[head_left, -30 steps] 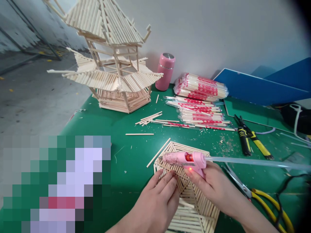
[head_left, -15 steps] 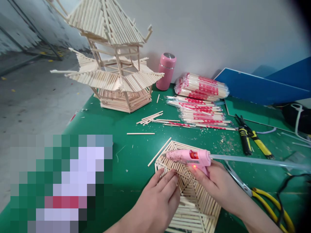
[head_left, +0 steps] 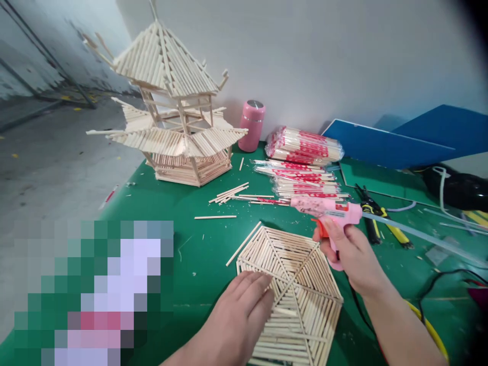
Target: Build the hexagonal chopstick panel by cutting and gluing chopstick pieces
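On the green bench, near its front edge, lies a flat hexagonal panel of pale wooden sticks [head_left: 292, 290]. The left hand [head_left: 238, 317] rests on the panel's near left part, fingers flat and loosely spread, holding nothing. The right hand [head_left: 348, 251] grips a pink hot-glue gun [head_left: 328, 211], raised above the panel's far right corner, nozzle pointing left.

Two hands, one glue gun, two chopstick structures on a green surface [head_left: 198, 254]

One pink glue gun [head_left: 328, 209], one flat hexagonal panel [head_left: 293, 290] and one tiered pagoda model [head_left: 171, 112] beyond it; one pink flask [head_left: 251, 125] right of the pagoda; one bagged bundle of chopsticks [head_left: 305, 145] beside that flask, above a loose heap of wrapped pairs too many to count; one pair of yellow-handled pliers [head_left: 381, 223]; two blue boards [head_left: 400, 140].
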Demonstrator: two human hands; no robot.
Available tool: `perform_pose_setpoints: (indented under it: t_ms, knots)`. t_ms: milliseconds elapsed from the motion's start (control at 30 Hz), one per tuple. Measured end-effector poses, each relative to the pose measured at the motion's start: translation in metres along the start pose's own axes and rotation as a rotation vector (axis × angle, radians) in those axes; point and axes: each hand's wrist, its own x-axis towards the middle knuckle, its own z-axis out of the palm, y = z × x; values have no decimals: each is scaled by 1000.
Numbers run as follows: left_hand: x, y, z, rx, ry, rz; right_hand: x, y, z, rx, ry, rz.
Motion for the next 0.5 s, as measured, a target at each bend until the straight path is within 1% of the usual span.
perform_pose_setpoints:
  t_ms: [33,67,100,133,167,233,267,300,367,433,500]
  knots:
    - [3,0,-5,-62,6,-37,-2,-2,-2,66,-35,30]
    - [7,1,-10,-132,40,-102,-4,-4,-3,109,-51,51]
    - [12,1,-16,-213,104,-217,-7,-5,-5,133,-44,59]
    - [18,2,-22,-300,124,-287,-9,-6,-6,151,-23,57]
    - [24,3,-28,-363,133,-417,-11,-6,-6,166,2,49]
    - [39,5,-37,-469,213,-676,-15,-7,-6,209,16,39]
    - [47,5,-40,-558,225,-789,-18,-8,-5,235,1,46]
    - [56,6,-42,-665,256,-866,-21,-9,-4,257,-21,59]
    - [72,7,-43,-906,324,-957,-29,-12,-3,272,-55,88]
    - [87,9,-39,-1114,366,-1004,-36,-15,-2,272,-80,105]
    - [97,12,-35,-1259,399,-1028,-43,-17,-2,286,-93,103]
